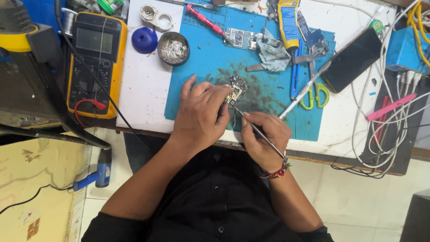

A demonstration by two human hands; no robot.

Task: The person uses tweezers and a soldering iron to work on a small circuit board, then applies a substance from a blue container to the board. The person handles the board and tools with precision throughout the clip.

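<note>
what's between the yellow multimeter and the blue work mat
A bare strip of white bench top separates the multimeter and mat; head view shows it.

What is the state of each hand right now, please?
Left hand: closed, pinning the small dark circuit board on the blue mat.
Right hand: closed on a thin metal tweezer-like tool.

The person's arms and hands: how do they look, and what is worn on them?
Both forearms are bare. Black sleeves are pushed up to about the elbows and match the black buttoned shirt. The left hand wears no glove, and no ring shows on it. The right hand is also ungloved; its wrist carries a band of red and dark beads or threads.
</note>
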